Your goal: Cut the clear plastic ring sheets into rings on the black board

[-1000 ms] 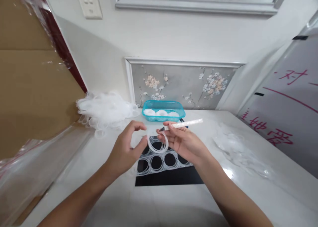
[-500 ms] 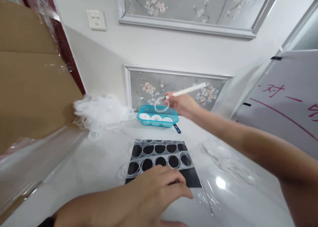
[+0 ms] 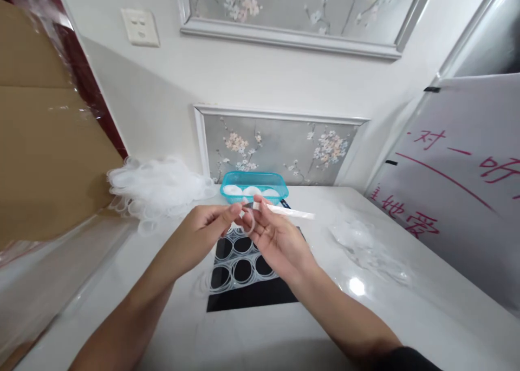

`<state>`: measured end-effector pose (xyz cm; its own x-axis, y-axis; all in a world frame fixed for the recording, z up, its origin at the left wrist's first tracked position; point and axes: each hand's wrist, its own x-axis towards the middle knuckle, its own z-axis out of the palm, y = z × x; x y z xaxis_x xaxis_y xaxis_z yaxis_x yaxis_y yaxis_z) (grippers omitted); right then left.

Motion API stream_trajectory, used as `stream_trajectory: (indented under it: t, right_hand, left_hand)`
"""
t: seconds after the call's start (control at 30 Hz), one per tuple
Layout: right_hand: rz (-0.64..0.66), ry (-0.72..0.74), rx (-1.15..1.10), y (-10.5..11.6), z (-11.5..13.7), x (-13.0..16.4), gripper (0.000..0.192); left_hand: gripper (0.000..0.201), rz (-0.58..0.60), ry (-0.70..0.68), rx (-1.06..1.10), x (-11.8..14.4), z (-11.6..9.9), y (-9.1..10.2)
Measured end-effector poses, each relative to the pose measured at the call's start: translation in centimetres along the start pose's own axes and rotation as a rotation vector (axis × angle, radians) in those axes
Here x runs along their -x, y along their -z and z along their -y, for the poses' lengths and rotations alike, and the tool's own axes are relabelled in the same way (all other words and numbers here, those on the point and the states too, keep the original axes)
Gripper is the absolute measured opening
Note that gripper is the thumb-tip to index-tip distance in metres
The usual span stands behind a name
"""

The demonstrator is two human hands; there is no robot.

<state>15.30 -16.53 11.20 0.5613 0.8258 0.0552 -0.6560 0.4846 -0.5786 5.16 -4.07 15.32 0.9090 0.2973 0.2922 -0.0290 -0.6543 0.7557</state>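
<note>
A clear ring point(image 3: 253, 227) is between the hands, above the black mat point(image 3: 252, 297). The right hand point(image 3: 280, 234) pinches a white-handled tool point(image 3: 293, 213) beside it; the left hand point(image 3: 206, 227) brings thumb and fingers together at its left, their hold unclear. Beyond, a blue basket point(image 3: 255, 177) stands far, right of a pale pile point(image 3: 160, 186).
</note>
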Motion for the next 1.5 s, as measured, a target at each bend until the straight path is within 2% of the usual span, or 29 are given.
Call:
stream_trajectory:
  t: [0.13, 0.27, 0.37, 0.47, 0.67, 0.83, 1.0, 1.23, 1.4, 1.5]
  right_hand:
    - [0.109, 0.128, 0.137, 0.2, 0.1, 0.5, 0.012]
    - [0.253, 0.179, 0.324, 0.8, 0.2, 0.6, 0.013]
    - [0.338, 0.180, 0.459, 1.4, 0.3, 0.8, 0.014]
    - [0.403, 0.153, 0.584, 1.7, 0.6, 1.1, 0.016]
    - [0.484, 0.057, 0.620, 2.3, 1.2, 0.7, 0.015]
    - [0.541, 0.048, 0.478, 3.1, 1.0, 0.1, 0.015]
    - [0.571, 0.045, 0.337, 3.0, 0.9, -0.1, 0.017]
    - [0.491, 0.009, 0.213, 2.7, 1.4, -0.3, 0.021]
    - [0.412, -0.022, 0.203, 2.7, 2.4, -0.3, 0.022]
    - [0.395, 0.006, 0.187, 2.5, 3.4, -0.1, 0.021]
  left_hand:
    - [0.050, 0.050, 0.041, 0.064, -0.8, 0.6, -0.7]
    - [0.049, 0.056, 0.037, 0.311, -1.5, 0.9, -1.3]
    - [0.037, 0.022, 0.058, 0.507, -1.3, 0.8, -1.3]
    - [0.025, 0.003, 0.052, 0.547, -0.7, 0.3, -1.1]
    - [0.032, 0.049, -0.035, 0.409, 0.5, -0.6, -0.8]
    - [0.028, 0.041, -0.104, 0.270, 1.2, -1.0, -0.5]
    - [0.023, -0.004, -0.149, 0.155, 1.7, -1.5, -0.2]
    - [0.020, -0.057, -0.133, 0.102, 2.5, -2.1, -0.4]
    - [0.022, 0.058, -0.151, -0.057, 2.8, -2.5, -0.6]
    - [0.024, 0.059, -0.142, -0.083, 2.8, -2.3, -0.9]
